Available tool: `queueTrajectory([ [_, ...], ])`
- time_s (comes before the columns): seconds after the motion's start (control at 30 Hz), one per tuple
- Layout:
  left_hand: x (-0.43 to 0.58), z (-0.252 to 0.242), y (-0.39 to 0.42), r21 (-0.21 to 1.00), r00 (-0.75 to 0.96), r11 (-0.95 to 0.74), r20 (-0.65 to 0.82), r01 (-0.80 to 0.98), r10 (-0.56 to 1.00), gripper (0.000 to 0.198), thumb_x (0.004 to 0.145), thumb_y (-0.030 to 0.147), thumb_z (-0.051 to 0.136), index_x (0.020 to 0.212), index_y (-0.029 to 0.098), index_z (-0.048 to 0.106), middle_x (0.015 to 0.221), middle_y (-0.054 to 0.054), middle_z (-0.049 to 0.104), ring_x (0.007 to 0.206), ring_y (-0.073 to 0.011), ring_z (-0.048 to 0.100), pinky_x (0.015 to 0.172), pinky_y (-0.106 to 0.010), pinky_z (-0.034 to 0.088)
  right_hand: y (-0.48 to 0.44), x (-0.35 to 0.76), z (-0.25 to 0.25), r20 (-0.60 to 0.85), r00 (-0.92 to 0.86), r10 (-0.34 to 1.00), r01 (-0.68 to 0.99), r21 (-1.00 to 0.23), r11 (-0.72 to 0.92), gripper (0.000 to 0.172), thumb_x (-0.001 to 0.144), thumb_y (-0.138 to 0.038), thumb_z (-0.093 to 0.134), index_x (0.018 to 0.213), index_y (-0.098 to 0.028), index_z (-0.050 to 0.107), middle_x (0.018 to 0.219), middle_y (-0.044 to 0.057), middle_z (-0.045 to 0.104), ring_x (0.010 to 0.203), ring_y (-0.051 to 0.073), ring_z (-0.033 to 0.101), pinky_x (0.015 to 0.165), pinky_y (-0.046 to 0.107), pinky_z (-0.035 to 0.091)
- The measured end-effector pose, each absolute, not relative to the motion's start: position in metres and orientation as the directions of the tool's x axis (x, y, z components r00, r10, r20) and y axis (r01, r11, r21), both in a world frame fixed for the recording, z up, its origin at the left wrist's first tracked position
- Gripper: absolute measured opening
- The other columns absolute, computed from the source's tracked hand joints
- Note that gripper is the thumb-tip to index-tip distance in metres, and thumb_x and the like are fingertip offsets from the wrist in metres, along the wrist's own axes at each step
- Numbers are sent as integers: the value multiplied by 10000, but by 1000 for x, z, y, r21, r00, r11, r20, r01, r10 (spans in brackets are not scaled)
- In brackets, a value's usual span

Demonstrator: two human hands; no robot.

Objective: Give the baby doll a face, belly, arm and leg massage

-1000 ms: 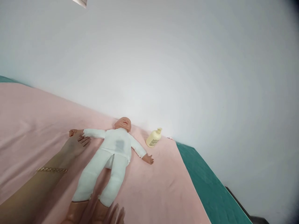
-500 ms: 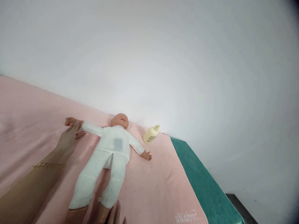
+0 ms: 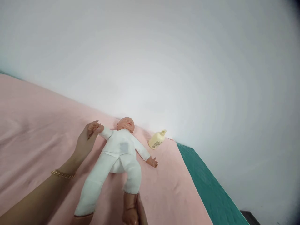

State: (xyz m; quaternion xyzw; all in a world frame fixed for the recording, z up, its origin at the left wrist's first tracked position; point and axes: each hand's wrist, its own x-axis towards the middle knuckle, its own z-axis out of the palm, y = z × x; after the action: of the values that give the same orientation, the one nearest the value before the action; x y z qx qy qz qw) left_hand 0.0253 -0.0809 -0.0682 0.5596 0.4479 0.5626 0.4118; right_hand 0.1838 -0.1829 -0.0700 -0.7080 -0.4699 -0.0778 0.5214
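Observation:
A baby doll [image 3: 119, 145] in white cloth lies on its back on the pink blanket [image 3: 173, 187]. My left hand [image 3: 85, 140], with a gold bracelet [image 3: 62, 174] on its wrist, is closed round the doll's hand at the left, and that arm is raised and bent. At the bottom edge, my right hand [image 3: 142, 211] is pressed against the side of the doll's lower leg [image 3: 130, 204], which is lifted; most of its fingers are hidden behind the leg. The doll's other arm [image 3: 142, 150] rests stretched out on the blanket.
A pale yellow pump bottle [image 3: 157, 140] stands on the blanket, right of the doll's head. Green cloth [image 3: 206, 178] shows beyond the blanket's right edge. A white wall [image 3: 150, 62] rises behind, and a dark object [image 3: 249, 217] sits at the lower right.
My left hand has moved right and closed round the doll's hand, bending its arm inward. My right hand has lifted the doll's leg and shifted it right. The view has shifted slightly.

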Motion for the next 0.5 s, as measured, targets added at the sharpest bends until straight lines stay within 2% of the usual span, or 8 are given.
queueTrajectory([
  [0.03, 28, -67, -85, 965, -12, -258, 259, 36, 966, 465, 959, 431, 511, 1337, 161, 531, 1384, -81, 581, 1251, -258, 553, 1056, -364, 471, -206, 185, -76, 602, 553, 576, 746, -666, -19, 492, 885, -487, 487, 1315, -326, 664, 960, 43, 751, 929, 334, 748, 647, 446, 628],
  [0.13, 38, -65, -99, 965, 161, -257, 246, 49, 956, 479, 899, 521, 583, 1277, 229, 628, 1250, -49, 679, 1179, -280, 611, 1026, -379, 494, -273, 189, -94, 633, 534, 560, 763, -646, 3, 480, 877, -505, 569, 1332, -364, 635, 1069, 65, 736, 1041, 339, 716, 635, 427, 637],
  [0.23, 47, -70, -104, 918, 322, -379, 326, 115, 889, 507, 882, 563, 579, 1273, 253, 673, 1346, -40, 638, 1271, -286, 567, 1105, -387, 440, -310, 188, -105, 641, 532, 554, 765, -644, 11, 438, 904, -500, 567, 1315, -366, 636, 1113, 84, 727, 1086, 331, 699, 627, 408, 640],
  [0.4, 52, -85, -99, 774, 414, -567, 434, 283, 800, 508, 938, 540, 461, 1332, 286, 656, 1462, -28, 537, 1372, -283, 477, 1147, -447, 404, -296, 184, -98, 660, 514, 548, 757, -650, 73, 387, 998, -390, 467, 1334, -236, 582, 1306, 122, 661, 1214, 269, 641, 911, 393, 603],
  [0.5, 52, -89, -97, 735, 449, -610, 458, 294, 768, 492, 951, 505, 449, 1333, 276, 656, 1464, -35, 536, 1378, -284, 468, 1162, -461, 385, -278, 185, -90, 682, 488, 544, 760, -639, 119, 375, 1004, -360, 473, 1337, -218, 568, 1340, 124, 645, 1248, 247, 620, 948, 351, 579],
])
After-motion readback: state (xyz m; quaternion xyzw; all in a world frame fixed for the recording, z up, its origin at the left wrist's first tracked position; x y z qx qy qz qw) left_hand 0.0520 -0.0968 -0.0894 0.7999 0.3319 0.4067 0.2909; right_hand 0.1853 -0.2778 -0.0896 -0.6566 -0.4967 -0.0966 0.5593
